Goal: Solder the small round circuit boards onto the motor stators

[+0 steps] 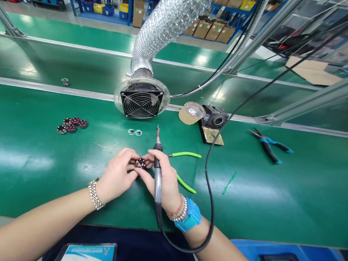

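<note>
Both hands meet over the green bench mat [21,162]. My left hand [117,175] pinches a small round black-and-red coil part [141,163] between its fingertips. My right hand [166,177] also touches that part with its fingertips, and a soldering iron [158,165] lies along the hand with its tip pointing away from me. The iron's black cable [209,190] loops back past my right wrist. Under my right hand lie green-handled pliers [187,155].
Several similar coil parts [71,125] sit to the left, two small metal rings [135,132] ahead. A fume fan [141,102] on a foil duct, a tape roll [192,112], an iron stand [213,126] and blue-handled pliers [269,144] stand beyond. A green stick [230,183] lies to the right.
</note>
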`<state>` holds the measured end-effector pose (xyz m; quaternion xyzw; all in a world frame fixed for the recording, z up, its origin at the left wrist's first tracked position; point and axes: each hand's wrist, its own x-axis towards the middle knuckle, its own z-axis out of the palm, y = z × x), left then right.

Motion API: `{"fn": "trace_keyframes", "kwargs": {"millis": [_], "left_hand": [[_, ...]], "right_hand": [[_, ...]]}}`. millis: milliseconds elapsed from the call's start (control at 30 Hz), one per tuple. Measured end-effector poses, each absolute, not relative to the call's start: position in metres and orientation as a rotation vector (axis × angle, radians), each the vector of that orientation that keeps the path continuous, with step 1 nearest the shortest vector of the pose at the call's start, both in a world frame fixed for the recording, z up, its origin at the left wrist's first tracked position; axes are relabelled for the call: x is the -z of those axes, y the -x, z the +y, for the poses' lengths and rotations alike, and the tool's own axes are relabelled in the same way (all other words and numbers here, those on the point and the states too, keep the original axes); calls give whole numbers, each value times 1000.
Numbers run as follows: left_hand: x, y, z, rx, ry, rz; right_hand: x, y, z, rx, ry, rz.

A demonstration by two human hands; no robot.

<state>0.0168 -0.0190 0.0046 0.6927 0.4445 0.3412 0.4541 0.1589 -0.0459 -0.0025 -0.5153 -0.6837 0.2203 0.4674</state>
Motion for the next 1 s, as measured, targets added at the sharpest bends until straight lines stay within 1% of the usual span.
{"fn": "trace_keyframes", "kwargs": {"millis": [133, 267, 400, 500, 700, 800, 1000], "left_hand": [[-4, -11, -14, -774, -1825, 1083], [1, -4, -3, -608, -2071, 1140], [6, -6, 0, -545, -2089, 1115], [5, -8, -2, -528, -2047, 1139], [4, -8, -3, -548, -2020, 1139], [4, -7, -2, -540, -2019, 1148], [3, -8, -1, -540, -2033, 1157]], "right_hand": [[3, -166, -43, -465, 1222, -1784], [8, -177, -38, -503, 1158, -1959], [12, -179, -36, -531, 1085, -2169], [12, -177, -35, -541, 1046, -2258], [12, -178, -30, -589, 1048, -2206], [10, -178, -29, -584, 1023, -2265], [3, -176, -33, -568, 1080, -2333]]}}
